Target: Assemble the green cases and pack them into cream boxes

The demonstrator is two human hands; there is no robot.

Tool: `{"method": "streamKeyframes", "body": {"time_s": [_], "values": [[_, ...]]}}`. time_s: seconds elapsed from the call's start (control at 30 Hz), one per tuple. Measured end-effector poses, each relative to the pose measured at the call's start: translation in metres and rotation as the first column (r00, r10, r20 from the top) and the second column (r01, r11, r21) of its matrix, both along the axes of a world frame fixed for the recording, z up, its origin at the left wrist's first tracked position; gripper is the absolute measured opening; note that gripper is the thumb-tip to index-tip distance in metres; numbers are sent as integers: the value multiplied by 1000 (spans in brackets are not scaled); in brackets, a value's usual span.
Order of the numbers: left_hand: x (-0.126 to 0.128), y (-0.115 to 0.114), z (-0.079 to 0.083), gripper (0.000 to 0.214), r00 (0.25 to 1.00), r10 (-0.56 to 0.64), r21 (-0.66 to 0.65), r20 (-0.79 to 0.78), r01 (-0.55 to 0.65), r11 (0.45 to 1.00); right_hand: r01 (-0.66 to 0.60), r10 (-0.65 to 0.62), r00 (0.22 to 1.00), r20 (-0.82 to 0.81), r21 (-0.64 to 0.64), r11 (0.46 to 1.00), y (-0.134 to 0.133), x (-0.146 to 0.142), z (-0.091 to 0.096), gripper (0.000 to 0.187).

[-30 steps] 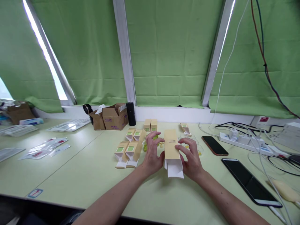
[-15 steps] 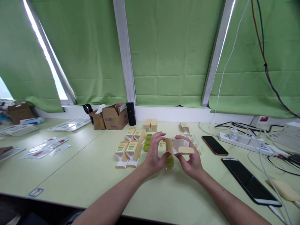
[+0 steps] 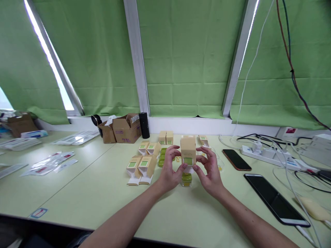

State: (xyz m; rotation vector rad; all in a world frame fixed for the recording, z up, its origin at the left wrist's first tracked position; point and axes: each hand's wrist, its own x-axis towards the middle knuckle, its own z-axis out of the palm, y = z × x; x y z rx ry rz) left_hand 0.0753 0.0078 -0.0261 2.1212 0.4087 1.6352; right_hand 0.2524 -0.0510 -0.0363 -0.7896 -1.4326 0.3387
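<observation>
Between my two hands is a small cream carton (image 3: 188, 148) with a green window, held upright with a white flap at its bottom. My left hand (image 3: 170, 168) grips its left side with thumb and fingers. On the right side my right hand (image 3: 209, 168) does the same. Just below the carton, a small clear jar with a green lid (image 3: 186, 179) stands on the table. Several green-lidded jars (image 3: 161, 158) sit left of my left hand, partly hidden by it. Further left stand several open cartons (image 3: 147, 166) with their flaps out.
Two closed cartons (image 3: 166, 137) stand at the back, and another carton (image 3: 203, 140) lies behind my right hand. Two phones (image 3: 275, 199), a power strip (image 3: 269, 155) and loose cables occupy the right. Cardboard boxes (image 3: 126, 129), a black cylinder (image 3: 144, 125) and plastic packets (image 3: 50, 163) are leftward.
The carton has turned in my hands from lying sideways with its opening showing to upright, its windowed face towards me. Both hands have stayed nearly in place.
</observation>
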Motion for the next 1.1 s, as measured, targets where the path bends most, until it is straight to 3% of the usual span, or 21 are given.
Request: {"method": "streamKeyframes", "body": {"time_s": [0.17,0.3,0.53,0.7,0.9,1.1], "values": [[2,2,1,33,996,-5,-101,88,14,995,-23,17,996,91,71,997,-4,1,4,52],[2,3,2,30,993,-8,-105,122,21,994,-31,11,984,179,110,993,-6,2,6,45],[-1,1,7,30,997,62,-109,53,-56,993,45,-65,961,269,78,996,-9,3,9,40],[-3,1,10,32,999,42,-129,17,-40,991,38,-41,966,254,16,999,-7,4,7,37],[-9,-4,13,37,998,-65,-197,-27,58,979,-16,24,991,134,-60,998,-1,7,3,35],[-10,-5,13,38,994,-78,-197,-75,61,979,-140,142,990,8,-125,982,3,9,2,39]]}}
